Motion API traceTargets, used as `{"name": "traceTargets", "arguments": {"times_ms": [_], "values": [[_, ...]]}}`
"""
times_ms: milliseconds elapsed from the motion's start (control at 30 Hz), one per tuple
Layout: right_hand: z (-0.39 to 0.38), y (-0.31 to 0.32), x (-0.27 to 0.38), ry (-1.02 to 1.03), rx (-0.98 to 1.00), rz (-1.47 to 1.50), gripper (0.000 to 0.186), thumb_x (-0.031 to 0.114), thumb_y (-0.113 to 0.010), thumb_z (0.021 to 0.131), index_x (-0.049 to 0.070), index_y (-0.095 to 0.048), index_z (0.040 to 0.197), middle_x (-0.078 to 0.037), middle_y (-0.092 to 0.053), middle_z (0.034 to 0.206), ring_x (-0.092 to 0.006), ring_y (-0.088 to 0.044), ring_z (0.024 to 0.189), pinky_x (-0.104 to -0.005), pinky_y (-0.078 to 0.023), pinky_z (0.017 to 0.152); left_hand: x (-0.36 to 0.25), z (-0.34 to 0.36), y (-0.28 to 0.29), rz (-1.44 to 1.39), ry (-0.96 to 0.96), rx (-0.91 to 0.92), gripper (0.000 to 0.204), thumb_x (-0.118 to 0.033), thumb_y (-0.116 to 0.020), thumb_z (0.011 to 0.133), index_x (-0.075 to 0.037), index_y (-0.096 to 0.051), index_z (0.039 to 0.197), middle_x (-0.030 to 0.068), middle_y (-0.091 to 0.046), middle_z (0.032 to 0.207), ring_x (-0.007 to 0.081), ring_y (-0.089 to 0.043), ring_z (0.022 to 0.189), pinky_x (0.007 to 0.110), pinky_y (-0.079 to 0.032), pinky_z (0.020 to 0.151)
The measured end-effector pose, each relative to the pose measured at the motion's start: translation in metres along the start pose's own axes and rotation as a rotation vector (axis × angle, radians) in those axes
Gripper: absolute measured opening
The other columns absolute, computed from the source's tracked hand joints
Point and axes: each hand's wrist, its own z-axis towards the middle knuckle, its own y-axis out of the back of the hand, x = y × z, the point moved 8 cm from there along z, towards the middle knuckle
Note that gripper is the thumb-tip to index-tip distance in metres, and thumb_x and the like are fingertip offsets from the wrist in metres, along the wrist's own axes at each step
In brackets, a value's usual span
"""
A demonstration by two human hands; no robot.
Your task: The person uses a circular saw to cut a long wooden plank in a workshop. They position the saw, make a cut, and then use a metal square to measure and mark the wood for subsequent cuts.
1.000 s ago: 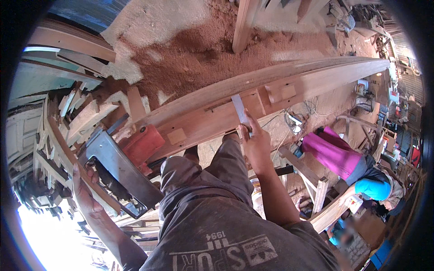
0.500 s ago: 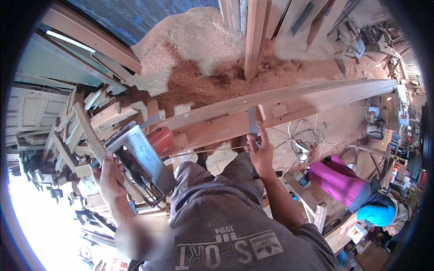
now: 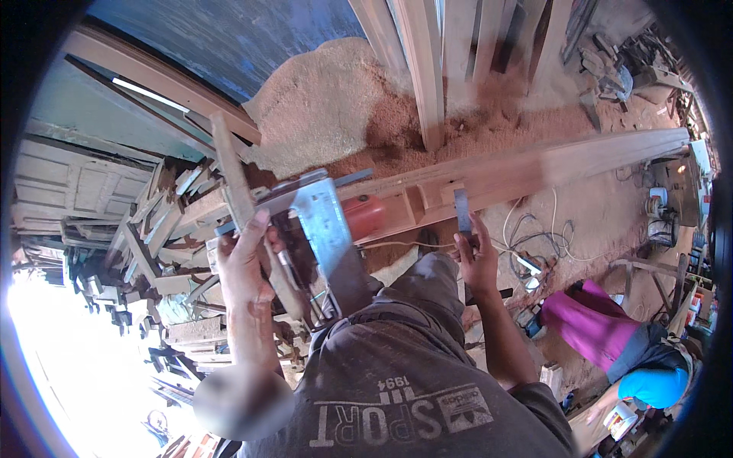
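Observation:
My left hand (image 3: 248, 267) is closed round a long wooden strip (image 3: 233, 164), its thumb on top. The strip lies along a circular saw (image 3: 324, 229) with a shiny metal base plate and a red motor housing (image 3: 362, 214), tilted over the near side of a long plank (image 3: 534, 175). Whether strip and saw are fastened together is hidden. The saw's lower end is close to my lap. My right hand (image 3: 479, 256) pinches a flat grey metal strip (image 3: 461, 210), whose far end lies over the plank's near edge, beside a mortise-like recess (image 3: 414, 204).
Sawdust (image 3: 328, 99) is heaped beyond the plank, below leaning boards (image 3: 420, 69). Offcuts (image 3: 145, 244) are piled at left. A cable (image 3: 527, 229) loops over the floor at right. Farther right, another person (image 3: 611, 343) in blue and purple bends over.
The saw, wooden strip and my left hand have moved right, and the saw now covers more of the plank. My right hand still holds the metal strip. The whole view has shifted somewhat.

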Motion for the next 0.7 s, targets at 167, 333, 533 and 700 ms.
{"name": "traceTargets", "arguments": {"times_ms": [167, 333, 533, 700], "values": [[0.008, 0.005, 0.02, 0.069, -0.037, -0.011, 0.055, 0.01, -0.067, 0.105, 0.009, -0.048, 0.156, -0.007, -0.071, 0.095, -0.0085, -0.065, 0.072, -0.0287, -0.056, 0.066, 0.018, 0.011, -0.036, -0.132, 0.092, 0.182, 0.034, -0.014, -0.082, 0.093, 0.001, -0.062, 0.115, 0.0067, -0.066, 0.088, 0.0158, -0.066, 0.072, 0.026, -0.054, 0.058], [0.007, -0.002, 0.05, -0.022, -0.064, 0.103, 0.057, 0.008, -0.067, 0.104, 0.007, -0.047, 0.157, -0.004, -0.068, 0.09, -0.0079, -0.062, 0.071, -0.0265, -0.054, 0.066, 0.034, 0.039, -0.033, -0.159, 0.169, 0.263, 0.032, -0.017, -0.08, 0.095, 0.002, -0.062, 0.112, 0.0084, -0.063, 0.086, 0.0162, -0.063, 0.073, 0.027, -0.054, 0.06], [0.019, -0.038, 0.138, 0.271, 0.064, -0.146, 0.05, 0.012, -0.069, 0.103, 0.008, -0.056, 0.151, -0.017, -0.073, 0.122, -0.025, -0.075, 0.106, -0.0369, -0.059, 0.087, 0.042, 0.067, 0.008, -0.334, 0.282, 0.29, 0.025, -0.018, -0.079, 0.097, -0.001, -0.067, 0.109, 0.0068, -0.065, 0.081, 0.0143, -0.063, 0.068, 0.025, -0.055, 0.056], [0.03, -0.088, 0.212, 0.648, 0.199, -0.201, 0.049, 0.012, -0.072, 0.101, 0.01, -0.06, 0.148, -0.019, -0.069, 0.138, -0.035, -0.068, 0.128, -0.0417, -0.056, 0.1, 0.057, 0.081, 0.045, -0.362, 0.242, 0.302, 0.038, -0.026, -0.075, 0.1, -0.001, -0.058, 0.124, 0.0092, -0.061, 0.097, 0.0164, -0.059, 0.081, 0.027, -0.051, 0.066]]}}
